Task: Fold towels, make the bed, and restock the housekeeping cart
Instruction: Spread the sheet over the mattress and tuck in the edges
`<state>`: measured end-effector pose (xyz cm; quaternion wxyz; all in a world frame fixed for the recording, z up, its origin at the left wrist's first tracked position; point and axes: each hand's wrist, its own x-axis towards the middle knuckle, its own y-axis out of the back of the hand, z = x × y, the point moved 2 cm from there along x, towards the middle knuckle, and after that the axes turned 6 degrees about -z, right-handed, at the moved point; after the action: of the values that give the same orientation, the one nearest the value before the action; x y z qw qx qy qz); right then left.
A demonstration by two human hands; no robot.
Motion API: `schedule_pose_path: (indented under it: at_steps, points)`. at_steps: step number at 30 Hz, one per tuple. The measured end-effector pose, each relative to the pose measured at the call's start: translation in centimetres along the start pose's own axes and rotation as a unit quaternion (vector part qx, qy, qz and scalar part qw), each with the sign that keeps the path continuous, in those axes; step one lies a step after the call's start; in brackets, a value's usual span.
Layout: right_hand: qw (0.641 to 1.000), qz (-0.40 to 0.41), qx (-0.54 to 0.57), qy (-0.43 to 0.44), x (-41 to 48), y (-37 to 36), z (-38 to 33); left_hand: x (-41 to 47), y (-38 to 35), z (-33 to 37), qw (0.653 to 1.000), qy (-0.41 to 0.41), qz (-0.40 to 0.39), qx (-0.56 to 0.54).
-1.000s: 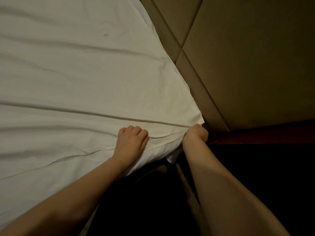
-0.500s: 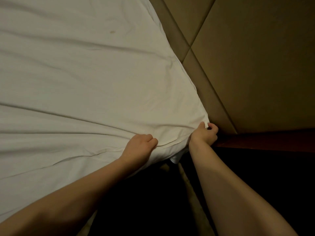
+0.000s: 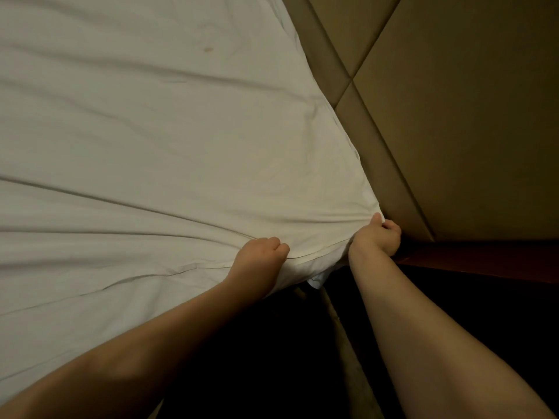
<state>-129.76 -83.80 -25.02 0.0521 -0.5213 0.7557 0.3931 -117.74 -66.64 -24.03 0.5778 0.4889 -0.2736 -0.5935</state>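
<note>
A white bed sheet [image 3: 169,152] covers the mattress and fills the left and middle of the view, with long creases running toward its near corner. My left hand [image 3: 260,252] grips the sheet's edge along the side of the bed, fingers curled into the cloth. My right hand [image 3: 375,237] grips the sheet right at the corner, thumb on top, close against the headboard. A small flap of sheet [image 3: 316,281] hangs below the corner between my two hands.
A padded tan headboard [image 3: 453,116] with diagonal seams rises at the right. A dark reddish wooden ledge [image 3: 484,258] runs along its base. Below the bed's edge the floor is dark, with a pale strip [image 3: 348,343] between my forearms.
Both hands have shifted to the right along the sheet's edge toward the headboard. My left hand has curled tighter into the cloth, and the creases now fan out from the corner.
</note>
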Motion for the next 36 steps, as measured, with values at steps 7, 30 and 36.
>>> schedule_pose_path:
  at_steps: [7, 30, 36]
  points:
    - [0.997, -0.029, -0.067, 0.008, -0.4, 0.4, 0.0, -1.0, -0.8, 0.6, 0.999, 0.034, -0.009, -0.009]
    - [0.973, -0.228, -0.024, -0.025, -11.8, 0.2, 8.3, -2.3, -2.1, 1.9, 0.979, 0.092, 0.090, -0.158]
    - [0.975, -0.201, 0.073, -0.068, -11.6, 0.7, 7.8, -5.4, -2.5, 2.1, 0.940, 0.134, 0.238, -0.207]
